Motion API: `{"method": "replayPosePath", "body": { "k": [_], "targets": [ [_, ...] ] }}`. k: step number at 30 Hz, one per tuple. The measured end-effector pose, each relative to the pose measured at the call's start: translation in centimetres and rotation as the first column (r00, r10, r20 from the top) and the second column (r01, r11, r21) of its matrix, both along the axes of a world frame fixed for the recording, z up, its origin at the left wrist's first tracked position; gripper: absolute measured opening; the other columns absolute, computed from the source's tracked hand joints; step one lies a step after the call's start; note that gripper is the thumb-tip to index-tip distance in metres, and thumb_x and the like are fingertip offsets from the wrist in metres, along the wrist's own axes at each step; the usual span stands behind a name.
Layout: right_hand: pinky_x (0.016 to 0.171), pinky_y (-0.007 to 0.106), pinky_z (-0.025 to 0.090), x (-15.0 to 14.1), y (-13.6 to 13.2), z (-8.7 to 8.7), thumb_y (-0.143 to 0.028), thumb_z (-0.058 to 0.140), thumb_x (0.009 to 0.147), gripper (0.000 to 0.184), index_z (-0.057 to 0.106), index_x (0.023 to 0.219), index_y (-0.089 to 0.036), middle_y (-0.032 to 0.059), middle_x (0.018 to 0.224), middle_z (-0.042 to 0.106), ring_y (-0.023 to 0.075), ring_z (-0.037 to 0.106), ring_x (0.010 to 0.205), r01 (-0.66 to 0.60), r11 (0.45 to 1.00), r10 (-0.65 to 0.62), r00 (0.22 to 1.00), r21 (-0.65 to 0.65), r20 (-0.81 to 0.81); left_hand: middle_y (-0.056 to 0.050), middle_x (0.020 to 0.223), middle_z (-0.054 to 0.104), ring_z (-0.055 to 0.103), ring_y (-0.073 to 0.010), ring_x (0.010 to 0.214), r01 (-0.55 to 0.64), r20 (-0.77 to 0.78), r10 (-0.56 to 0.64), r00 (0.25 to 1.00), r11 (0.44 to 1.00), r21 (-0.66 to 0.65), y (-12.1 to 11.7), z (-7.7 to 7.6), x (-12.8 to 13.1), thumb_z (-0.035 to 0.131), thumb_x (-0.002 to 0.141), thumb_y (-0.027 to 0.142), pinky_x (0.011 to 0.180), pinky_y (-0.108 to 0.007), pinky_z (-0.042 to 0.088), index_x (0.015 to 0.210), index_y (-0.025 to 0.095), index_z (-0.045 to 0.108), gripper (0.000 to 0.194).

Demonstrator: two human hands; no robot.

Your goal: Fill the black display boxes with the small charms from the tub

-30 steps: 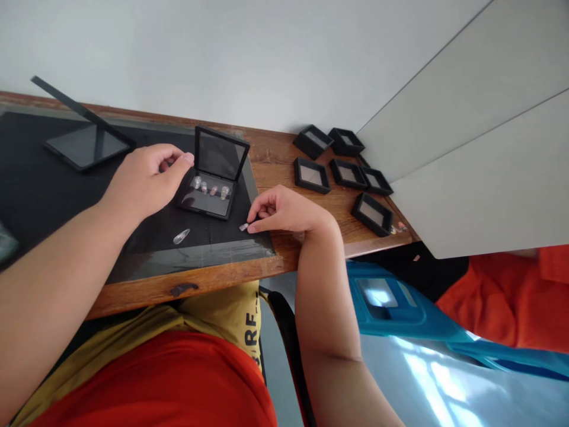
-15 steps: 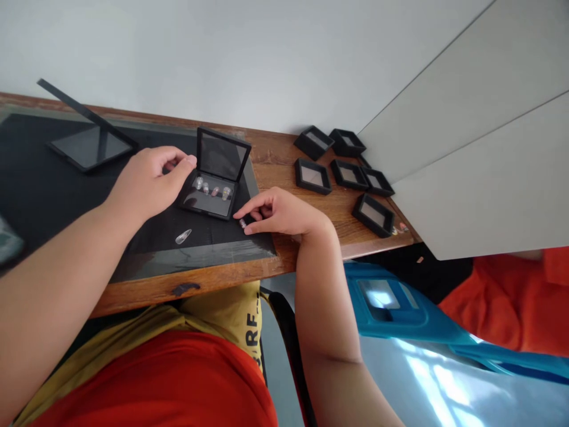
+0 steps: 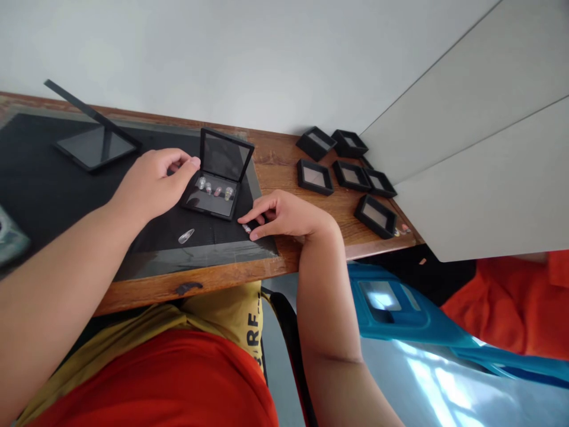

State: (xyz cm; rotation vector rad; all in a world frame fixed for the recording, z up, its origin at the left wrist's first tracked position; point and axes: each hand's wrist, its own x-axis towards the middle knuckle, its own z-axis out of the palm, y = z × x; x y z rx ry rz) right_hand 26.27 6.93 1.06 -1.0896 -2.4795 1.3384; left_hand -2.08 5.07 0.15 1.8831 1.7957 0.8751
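A small black case (image 3: 208,206) stands with its clear-windowed lid (image 3: 226,155) raised. Several decorated false nails (image 3: 217,191) sit in a row on a dark strip inside. My left hand (image 3: 153,181) is at the case's left side, thumb and forefinger together by the lid's edge; whatever they may grip is hidden. Off the case's front right corner, my right hand (image 3: 284,214) has a small decorated false nail (image 3: 246,228) between forefinger and thumb, low over the black mat. A clear pointed false nail (image 3: 186,236) lies on the mat in front of the case.
Another black case (image 3: 95,148) stands opened at the left on the black mat (image 3: 155,243). Several closed black boxes with windows (image 3: 315,177) are on the wooden table's right part, near a grey panel (image 3: 484,190). A blue plastic stool (image 3: 395,299) and a person's orange clothing (image 3: 511,302) are at right.
My right hand, with the small false nail, has shifted slightly right and toward me, a little farther from the case. My left hand stays by the lid. The view has shifted slightly.
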Motion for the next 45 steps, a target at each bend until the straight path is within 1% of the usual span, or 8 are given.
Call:
{"method": "replayPosePath", "body": {
  "k": [5,10,16,19,24,30,41,45],
  "targets": [
    [0.061,0.027,0.031,-0.3,-0.3,0.1,-0.039,0.090,0.077,0.038,0.086,0.107,-0.015,-0.0064,0.064,0.052,0.0083,0.041,0.060,0.029,0.999,-0.030,0.999,-0.012,-0.032,-0.006,0.101,0.078,0.067,-0.0296,0.096,0.005,-0.010,-0.005,1.000,1.000,0.001,-0.1,0.0,0.0,0.045,0.096,0.059,0.090,-0.043,0.050,0.098,0.025,0.076,0.046],
    [0.059,0.027,0.028,-0.7,-0.7,-0.2,-0.037,0.089,0.079,0.035,0.083,0.105,-0.014,-0.0081,0.064,0.045,0.0073,0.036,0.059,0.100,0.995,-0.092,0.973,0.025,-0.210,-0.006,0.093,0.077,0.067,-0.0296,0.095,0.013,-0.025,-0.013,1.000,1.000,0.002,0.1,-0.1,0.0,0.047,0.096,0.059,0.093,-0.042,0.051,0.093,0.025,0.075,0.043],
    [0.058,0.028,0.025,-2.6,-1.2,-0.9,-0.034,0.087,0.082,0.033,0.084,0.109,-0.015,-0.0086,0.062,0.038,0.0079,0.029,0.059,0.271,0.956,-0.208,0.897,0.114,-0.391,-0.009,0.109,0.080,0.069,-0.0310,0.104,-0.003,-0.054,0.002,0.999,1.000,-0.021,0.2,-0.2,0.1,0.052,0.095,0.051,0.096,-0.041,0.052,0.101,0.024,0.076,0.037],
    [0.058,0.028,0.026,-3.6,-1.1,-1.5,-0.035,0.085,0.085,0.034,0.084,0.114,-0.017,-0.0086,0.061,0.036,0.0083,0.028,0.058,0.343,0.925,-0.259,0.884,0.162,-0.390,-0.009,0.111,0.080,0.069,-0.0317,0.109,-0.012,-0.062,0.011,0.998,1.000,-0.018,0.2,-0.4,0.2,0.055,0.094,0.049,0.095,-0.041,0.053,0.101,0.025,0.077,0.034],
    [0.062,0.028,0.031,-5.1,0.2,-2.6,-0.036,0.084,0.086,0.034,0.084,0.114,-0.016,-0.0079,0.062,0.041,0.0087,0.035,0.060,0.469,0.833,-0.362,0.863,0.293,-0.352,-0.012,0.119,0.079,0.069,-0.0351,0.116,-0.021,-0.123,0.013,0.992,0.998,-0.062,0.2,-0.7,0.2,0.055,0.095,0.050,0.102,-0.046,0.054,0.113,0.023,0.078,0.039],
    [0.060,0.027,0.030,-5.7,0.5,-3.0,-0.039,0.085,0.085,0.032,0.085,0.107,-0.016,-0.0076,0.060,0.046,0.0082,0.037,0.057,0.436,0.844,-0.388,0.898,0.313,-0.207,-0.015,0.128,0.077,0.066,-0.0376,0.126,-0.004,-0.169,-0.015,0.985,0.994,-0.108,0.2,-0.7,0.2,0.055,0.096,0.049,0.111,-0.049,0.053,0.126,0.017,0.075,0.048],
    [0.061,0.027,0.033,-5.6,0.4,-3.0,-0.039,0.082,0.084,0.033,0.084,0.107,-0.016,-0.0067,0.060,0.050,0.0090,0.042,0.058,0.443,0.850,-0.403,0.896,0.284,-0.188,-0.016,0.131,0.076,0.063,-0.0400,0.133,0.020,-0.188,-0.041,0.981,0.993,-0.116,0.4,-0.9,0.1,0.055,0.096,0.050,0.111,-0.053,0.053,0.128,0.017,0.074,0.050],
    [0.061,0.027,0.035,-5.1,0.3,-3.1,-0.042,0.086,0.080,0.046,0.080,0.116,-0.016,-0.0056,0.067,0.055,0.0096,0.045,0.061,0.458,0.856,-0.395,0.879,0.239,-0.268,-0.015,0.132,0.075,0.063,-0.0393,0.132,0.026,-0.184,-0.046,0.982,0.994,-0.108,0.5,-1.1,-0.1,0.058,0.095,0.048,0.110,-0.053,0.054,0.128,0.018,0.074,0.047]
  ]
}}
